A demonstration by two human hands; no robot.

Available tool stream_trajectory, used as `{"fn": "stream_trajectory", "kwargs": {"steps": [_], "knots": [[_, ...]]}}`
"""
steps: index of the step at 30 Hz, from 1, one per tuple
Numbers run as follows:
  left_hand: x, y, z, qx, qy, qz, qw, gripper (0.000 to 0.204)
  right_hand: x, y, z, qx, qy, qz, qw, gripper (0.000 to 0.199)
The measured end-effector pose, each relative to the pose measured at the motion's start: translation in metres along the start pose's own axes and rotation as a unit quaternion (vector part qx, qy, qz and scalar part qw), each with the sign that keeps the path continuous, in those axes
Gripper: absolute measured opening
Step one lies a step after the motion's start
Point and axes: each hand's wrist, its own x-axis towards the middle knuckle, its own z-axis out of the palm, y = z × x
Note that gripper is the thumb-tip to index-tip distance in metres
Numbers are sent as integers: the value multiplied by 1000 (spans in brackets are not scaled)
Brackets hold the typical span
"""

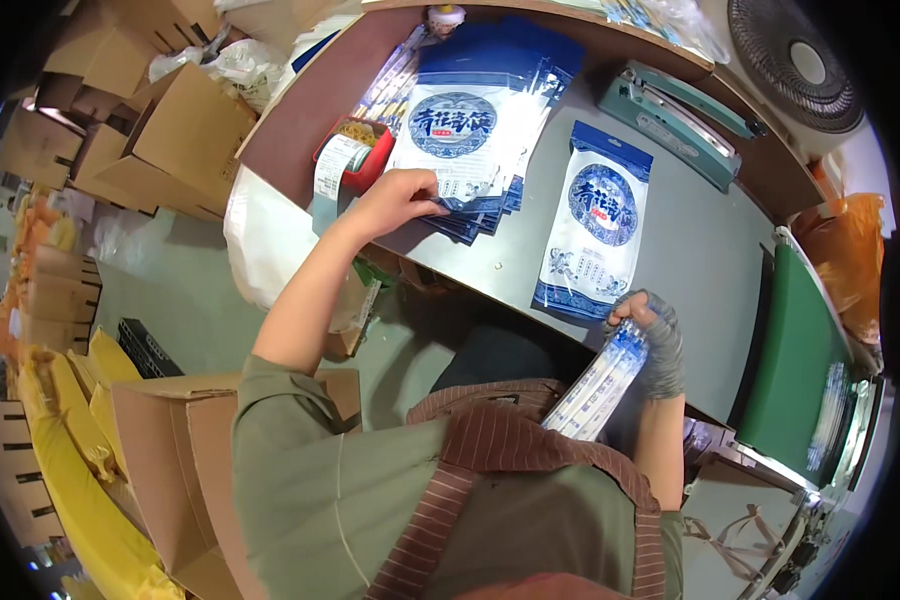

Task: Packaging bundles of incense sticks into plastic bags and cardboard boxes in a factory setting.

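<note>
- The person's left hand (398, 200) reaches out to the stack of blue-and-white pouches (470, 130) on the grey table (700, 240), fingertips pinched on the lower edge of the top pouch.
- The right hand (650, 340), in a grey fingerless glove, is closed around the upper end of a bundle of packaged chopsticks (600, 385), which slants down toward the lap.
- 1 single pouch (595, 225) lies flat and apart from the stack, near the right hand but not touching it.
- The pouches look light, thin and glossy, so likely slippery and floppy; a pinch at a corner or bottom edge seems the surest hold to peel 1 off the pile.
- The chopstick bundle looks stiff, slim and light in slick wrapping; a full wrap near 1 end, as now, should keep it from sliding.
- Count: 1 stack of pouches, too many fanned layers to number; 1 loose pouch; 1 held bundle, sticks uncountable; a further lot of similar packaged sticks (395, 75) beside the stack.
- Also here: 1 red tape dispenser (355, 160) just left of the stack, 1 teal heat sealer (675, 115), 1 fan (795, 60), and cardboard boxes (185, 135) on the floor.
</note>
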Motion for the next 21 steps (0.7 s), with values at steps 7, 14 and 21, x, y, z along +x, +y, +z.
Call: {"fn": "stream_trajectory", "kwargs": {"steps": [7, 14, 21], "knots": [[26, -3, -11, -112, -10, -59, 992, 32, 1, 0, -1, -48, -6, 3, 999, 25], [30, 30, -9, -210, -66, -121, 968, 16, -13, -4, -19, -36, 25, -10, 999, 26], [111, 154, 199, -23, 56, 266, 962, 18, -33, 1, -36, 11, 39, -39, 998, 30]]}}
